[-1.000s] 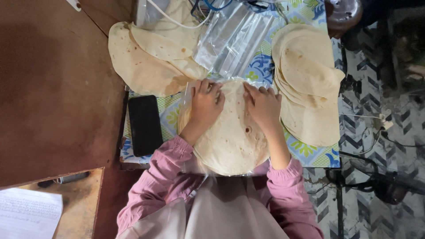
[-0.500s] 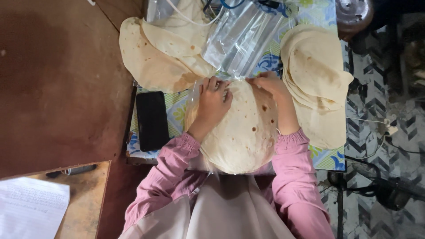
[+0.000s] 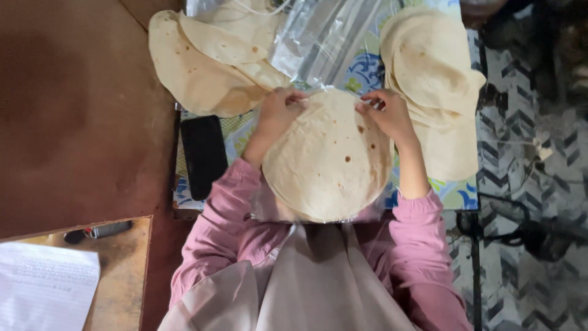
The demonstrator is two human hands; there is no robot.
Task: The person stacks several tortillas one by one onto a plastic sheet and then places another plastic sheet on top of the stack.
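**Flatbread Stack Held at Its Far Edge by Both Hands**

Head view. A round stack of flatbreads [image 3: 327, 156] is located at the near middle of a small table covered with a patterned cloth [image 3: 456, 193]. The stack overhangs the near edge of the table, toward the person's lap. A thin clear plastic film appears to lie over or around the stack; it cannot be told which.

The left hand [image 3: 278, 113] is placed on the far left rim of the stack. Its fingers [image 3: 296, 98] are curled and pinched at the edge, on the film or the top flatbread; which of the two is gripped cannot be told. The right hand [image 3: 386, 113] is placed on the far right rim, with its fingers [image 3: 367, 101] pinched in the same manner.

Clear plastic bags [image 3: 324, 37] are found just beyond the stack. Loose flatbreads [image 3: 202, 67] are spread at the far left, and a second pile [image 3: 435, 79] is set at the right. A black phone [image 3: 204, 156] lies on the left edge of the table. A sheet of paper [image 3: 43, 288] and a pen [image 3: 101, 231] rest on a wooden surface at the near left.
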